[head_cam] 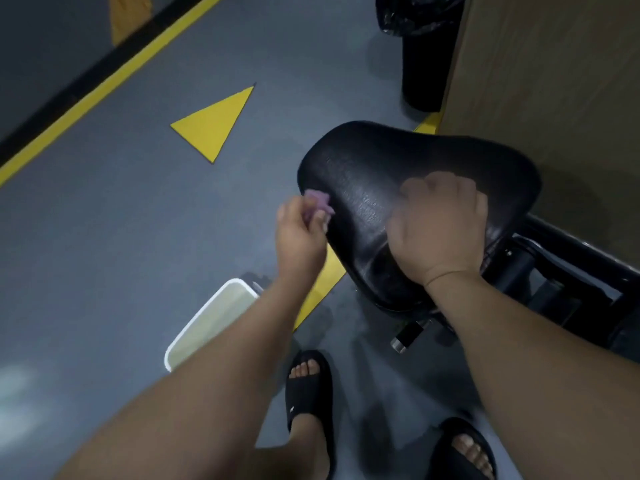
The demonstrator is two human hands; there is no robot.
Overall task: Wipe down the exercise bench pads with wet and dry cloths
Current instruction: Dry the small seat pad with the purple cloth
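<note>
A black, glossy bench seat pad [374,161] sits at centre right. My left hand [299,233] pinches a small purple cloth [320,200] against the pad's left edge. My right hand [440,226] rests on top of the pad with its fingers curled under. No cloth shows beneath it, and anything inside the fist is hidden.
A white basin [239,281] of pale liquid stands on the grey floor under my left forearm. The black bench frame [554,282] runs off to the right. A black bin [424,64] and a wooden panel [554,64] stand behind the pad. My feet in black slides [308,386] are below.
</note>
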